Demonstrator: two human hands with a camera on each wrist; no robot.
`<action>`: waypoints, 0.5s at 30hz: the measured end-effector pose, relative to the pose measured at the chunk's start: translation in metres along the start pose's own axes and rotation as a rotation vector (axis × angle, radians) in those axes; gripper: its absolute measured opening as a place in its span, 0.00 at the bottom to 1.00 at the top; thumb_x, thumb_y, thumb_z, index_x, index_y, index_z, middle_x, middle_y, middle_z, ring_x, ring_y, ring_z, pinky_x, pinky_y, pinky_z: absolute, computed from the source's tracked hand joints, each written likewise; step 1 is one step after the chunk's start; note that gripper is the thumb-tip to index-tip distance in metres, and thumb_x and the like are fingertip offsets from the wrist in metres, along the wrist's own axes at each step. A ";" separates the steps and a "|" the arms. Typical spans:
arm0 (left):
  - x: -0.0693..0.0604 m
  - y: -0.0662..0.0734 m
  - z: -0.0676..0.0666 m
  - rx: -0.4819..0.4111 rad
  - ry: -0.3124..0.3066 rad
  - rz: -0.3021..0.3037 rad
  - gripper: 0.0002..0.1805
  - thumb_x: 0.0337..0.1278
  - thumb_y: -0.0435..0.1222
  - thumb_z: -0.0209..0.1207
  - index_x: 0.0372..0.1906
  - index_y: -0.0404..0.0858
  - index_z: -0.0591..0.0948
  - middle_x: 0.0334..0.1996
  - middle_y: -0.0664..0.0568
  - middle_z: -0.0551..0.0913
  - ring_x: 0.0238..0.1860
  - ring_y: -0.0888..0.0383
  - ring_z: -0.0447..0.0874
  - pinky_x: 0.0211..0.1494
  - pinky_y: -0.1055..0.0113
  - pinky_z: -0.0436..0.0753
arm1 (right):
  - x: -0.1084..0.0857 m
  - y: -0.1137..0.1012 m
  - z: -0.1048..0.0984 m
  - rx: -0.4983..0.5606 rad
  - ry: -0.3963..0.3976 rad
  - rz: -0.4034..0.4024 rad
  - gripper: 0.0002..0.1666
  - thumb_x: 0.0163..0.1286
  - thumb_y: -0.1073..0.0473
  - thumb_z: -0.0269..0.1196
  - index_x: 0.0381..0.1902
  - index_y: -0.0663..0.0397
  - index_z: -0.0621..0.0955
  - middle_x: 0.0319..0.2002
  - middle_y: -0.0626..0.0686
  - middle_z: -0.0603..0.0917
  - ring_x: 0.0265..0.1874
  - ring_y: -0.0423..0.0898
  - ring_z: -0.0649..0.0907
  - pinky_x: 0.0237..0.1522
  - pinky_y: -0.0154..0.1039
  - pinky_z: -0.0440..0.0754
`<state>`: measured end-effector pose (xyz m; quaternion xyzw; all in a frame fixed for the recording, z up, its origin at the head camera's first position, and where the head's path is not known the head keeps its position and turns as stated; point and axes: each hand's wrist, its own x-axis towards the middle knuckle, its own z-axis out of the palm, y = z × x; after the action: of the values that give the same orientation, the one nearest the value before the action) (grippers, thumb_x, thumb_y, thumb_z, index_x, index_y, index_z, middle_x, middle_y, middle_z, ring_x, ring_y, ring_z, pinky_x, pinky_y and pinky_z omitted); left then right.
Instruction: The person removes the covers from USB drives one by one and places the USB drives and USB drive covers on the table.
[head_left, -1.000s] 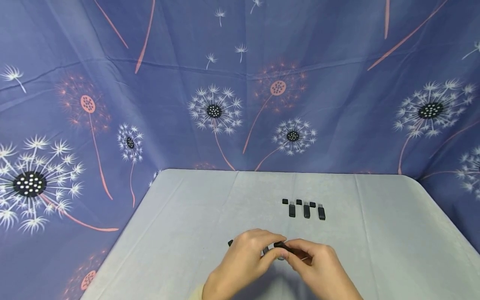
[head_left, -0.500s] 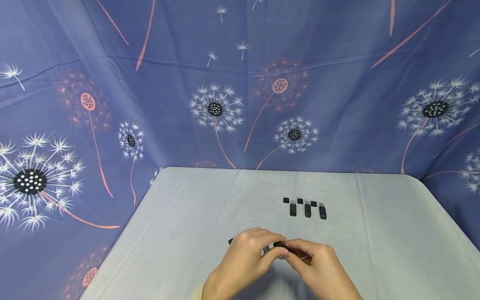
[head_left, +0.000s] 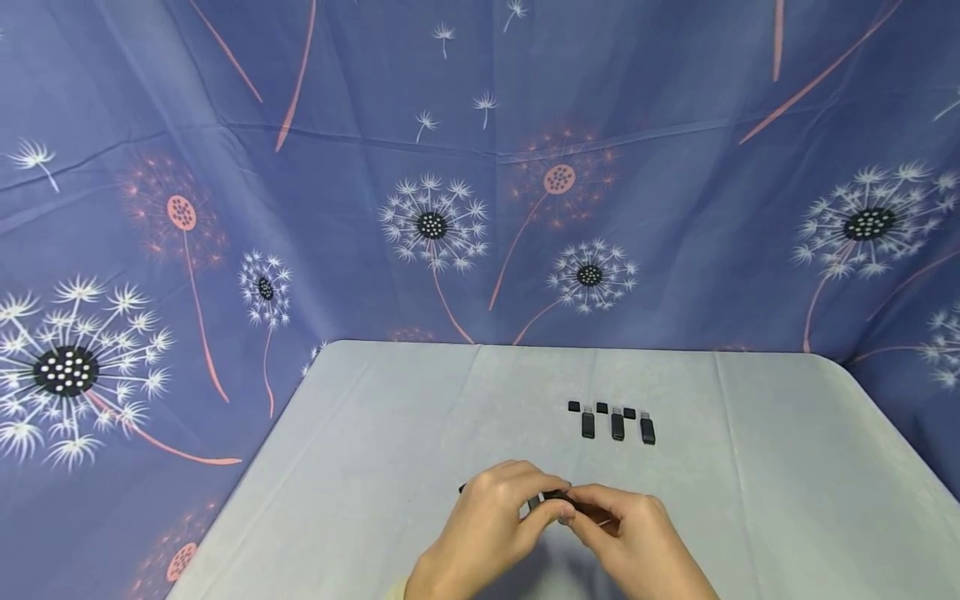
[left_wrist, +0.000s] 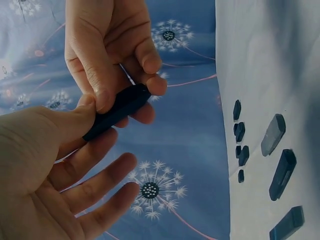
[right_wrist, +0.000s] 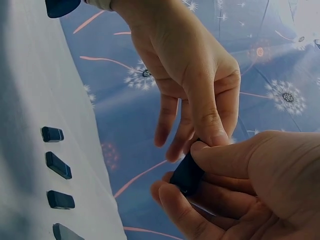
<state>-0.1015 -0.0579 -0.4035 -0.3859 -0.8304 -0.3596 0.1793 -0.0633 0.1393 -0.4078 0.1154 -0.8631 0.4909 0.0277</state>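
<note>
We see left hand (head_left: 495, 518), right hand (head_left: 632, 525), thumbs and fingertips pinching 1 dark stick (left_wrist: 120, 111); beyond, 3 USB sticks (head_left: 617, 426), 3 black caps (head_left: 602, 407), on the worktop (head_left: 390, 417)

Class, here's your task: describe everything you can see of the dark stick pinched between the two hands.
The dark stick is small, slim and longer than wide, with a smooth, nearly black surface that looks like plastic. It is held up off the table, slanting in both wrist views. The left hand and right hand both pinch it. Fingers hide part of it, so whether it is capped cannot be told.
</note>
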 end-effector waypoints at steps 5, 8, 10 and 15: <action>0.002 0.000 0.001 0.001 0.017 0.028 0.09 0.65 0.46 0.67 0.41 0.47 0.91 0.33 0.63 0.89 0.34 0.70 0.83 0.40 0.86 0.75 | 0.000 0.001 0.002 -0.004 0.007 -0.118 0.08 0.70 0.55 0.70 0.45 0.46 0.89 0.33 0.40 0.89 0.29 0.29 0.83 0.30 0.32 0.84; 0.003 0.000 0.001 -0.062 -0.006 0.012 0.09 0.66 0.45 0.66 0.41 0.46 0.91 0.34 0.62 0.89 0.36 0.71 0.84 0.42 0.86 0.77 | 0.000 0.001 0.002 -0.032 0.022 -0.188 0.04 0.71 0.55 0.69 0.41 0.41 0.89 0.23 0.35 0.82 0.22 0.27 0.77 0.22 0.31 0.79; 0.004 0.000 0.000 -0.150 -0.033 -0.029 0.10 0.66 0.45 0.65 0.41 0.44 0.91 0.35 0.60 0.90 0.38 0.72 0.85 0.43 0.84 0.79 | 0.001 0.001 0.002 -0.047 0.035 -0.205 0.03 0.72 0.56 0.68 0.40 0.41 0.89 0.19 0.34 0.77 0.18 0.27 0.73 0.18 0.31 0.75; 0.005 0.001 0.000 -0.253 -0.070 -0.094 0.11 0.67 0.45 0.63 0.41 0.42 0.90 0.37 0.57 0.90 0.39 0.73 0.84 0.43 0.81 0.81 | 0.001 0.005 0.005 -0.078 0.095 -0.311 0.06 0.71 0.61 0.68 0.41 0.47 0.90 0.24 0.40 0.86 0.19 0.25 0.75 0.20 0.27 0.76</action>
<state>-0.1035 -0.0546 -0.4002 -0.3782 -0.8014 -0.4559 0.0832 -0.0646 0.1369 -0.4145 0.2230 -0.8509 0.4519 0.1486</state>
